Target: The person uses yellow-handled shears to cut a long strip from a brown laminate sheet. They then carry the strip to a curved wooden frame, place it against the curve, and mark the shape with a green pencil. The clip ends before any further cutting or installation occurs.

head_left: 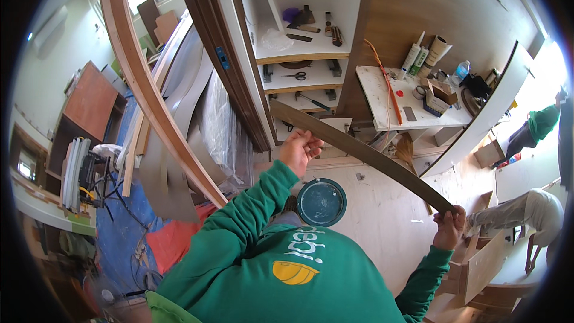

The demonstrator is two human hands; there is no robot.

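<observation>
Holding the veneer strip (359, 149) in both hands, left hand (299, 149) and right hand (449, 226) fingers clamped on it; we've fixed it nowhere yet.

pale plywood floor (382, 215): round teal lid (321, 202), blue tarp (128, 227), red sheet (173, 242).

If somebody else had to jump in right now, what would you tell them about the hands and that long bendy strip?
Left hand: grips the long brown strip near its upper end.
Right hand: pinches the strip's lower end.
The strip is held in the air, bowed, in front of the white shelves.
A round teal lid lies on the floor below.
Done: strip picked up, held at both ends.
Left: it is not yet fixed to anything.
</observation>
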